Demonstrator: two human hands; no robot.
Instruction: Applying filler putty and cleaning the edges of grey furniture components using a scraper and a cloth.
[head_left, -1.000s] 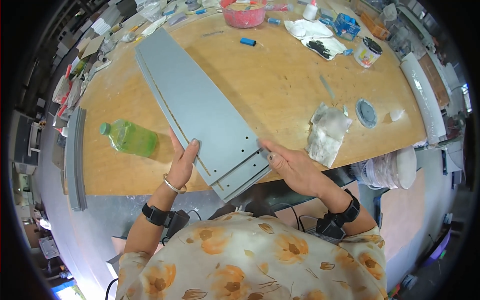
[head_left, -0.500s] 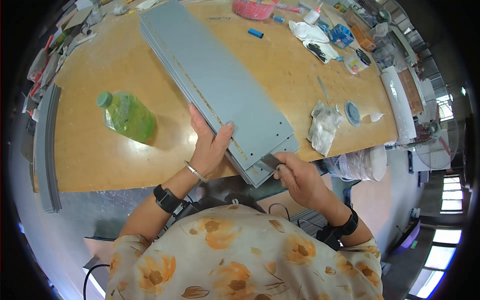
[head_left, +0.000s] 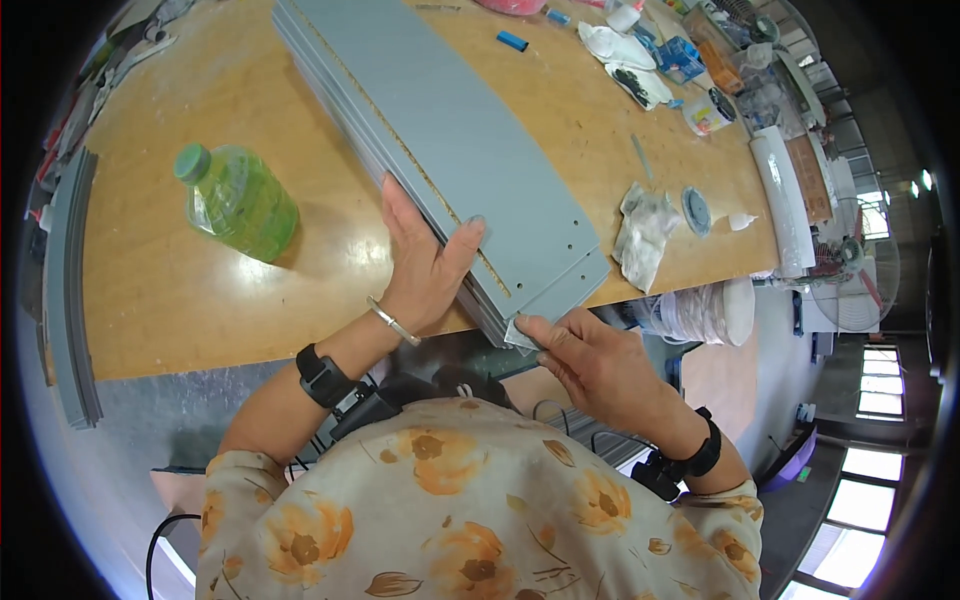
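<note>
You've got your left hand (head_left: pixel 428 262) on the near left edge of the long grey stack of flat, smooth panels (head_left: pixel 450 130), thumb lying on the top face and the other fingers down along the side, so they're clamped on that edge. The stack slants across the wooden, yellow-brown desk (head_left: pixel 180 330), its near end by the desk's front edge, with a thin gold-brown line down the top face and small dark holes near that end. Your right hand (head_left: pixel 605 365) has its fingers pinched together on a small, flat, shiny greyish piece (head_left: pixel 517 335) right at the near corner; it's mostly covered, so I honestly can't tell if it's a blade or a scraper. The green-capped clear plastic bottle of green liquid (head_left: pixel 238 203) stands left of your stack, and a crumpled, stained white cloth (head_left: pixel 645 235) lies off to its right.
</note>
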